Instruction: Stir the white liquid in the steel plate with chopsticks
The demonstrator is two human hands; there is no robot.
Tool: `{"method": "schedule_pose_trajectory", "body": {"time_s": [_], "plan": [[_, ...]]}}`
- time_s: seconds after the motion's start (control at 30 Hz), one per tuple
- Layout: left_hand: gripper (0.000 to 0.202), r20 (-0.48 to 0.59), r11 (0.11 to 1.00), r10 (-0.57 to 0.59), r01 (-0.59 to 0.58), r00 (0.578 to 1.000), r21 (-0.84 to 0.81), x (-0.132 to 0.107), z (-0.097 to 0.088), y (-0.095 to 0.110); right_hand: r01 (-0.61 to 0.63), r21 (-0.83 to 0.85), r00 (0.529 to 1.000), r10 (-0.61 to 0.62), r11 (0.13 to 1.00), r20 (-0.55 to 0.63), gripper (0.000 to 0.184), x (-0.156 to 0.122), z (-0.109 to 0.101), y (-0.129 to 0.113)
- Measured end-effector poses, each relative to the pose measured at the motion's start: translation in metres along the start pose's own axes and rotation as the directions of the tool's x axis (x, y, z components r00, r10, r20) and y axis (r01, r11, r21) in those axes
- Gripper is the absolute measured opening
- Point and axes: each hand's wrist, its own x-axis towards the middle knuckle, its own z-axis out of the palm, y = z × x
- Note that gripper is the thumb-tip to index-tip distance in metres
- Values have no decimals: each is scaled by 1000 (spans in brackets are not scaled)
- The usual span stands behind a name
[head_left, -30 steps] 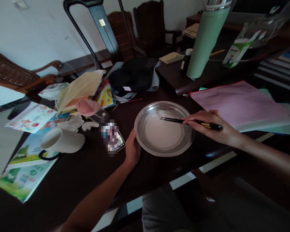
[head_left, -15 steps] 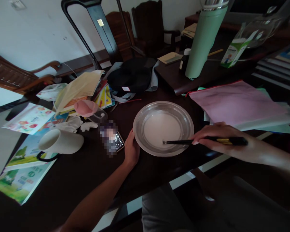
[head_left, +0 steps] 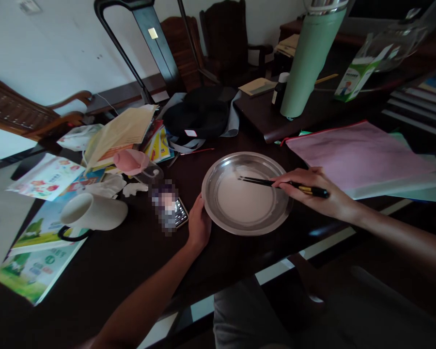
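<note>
A round metal plate with a white liquid in it sits on the dark table, near its front edge. My left hand grips the plate's left rim, fingers closed against it. A pair of black chopsticks is pinched in my right hand, which hovers over the plate's right rim. The chopstick tips reach into the white liquid at the far part of the plate.
A phone lies just left of the plate. Further left are a tipped white mug, a pink cup, books and papers. A pink folder lies right, a green flask and a black bag behind.
My right hand swung the chopsticks from the plate's far side to its near side and back to the far side. The left hand stayed on the rim.
</note>
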Motion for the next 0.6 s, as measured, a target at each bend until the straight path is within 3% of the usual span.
{"method": "schedule_pose_trajectory", "body": {"time_s": [0.1,0.2,0.33,0.47,0.6], "plan": [[33,4,1000,-2,2,1000,-8,0,0,1,-13,-25,999,12,1000,-39,16,-8,-20,-5],[33,0,1000,0,0,1000,-17,-1,1,1,-88,-92,996,85,992,-33,19,-24,-39,-10],[34,-23,1000,6,-6,1000,-9,-1,1,-1,-178,-63,984,177,982,-30,25,-48,-54,-15],[36,-17,1000,4,-4,1000,-11,-1,1,-2,-147,-46,988,149,988,35,28,-54,-58,-22],[36,-26,1000,3,-4,1000,-22,0,0,-3,-128,30,977,121,991,174,23,-41,-44,-29]]}}
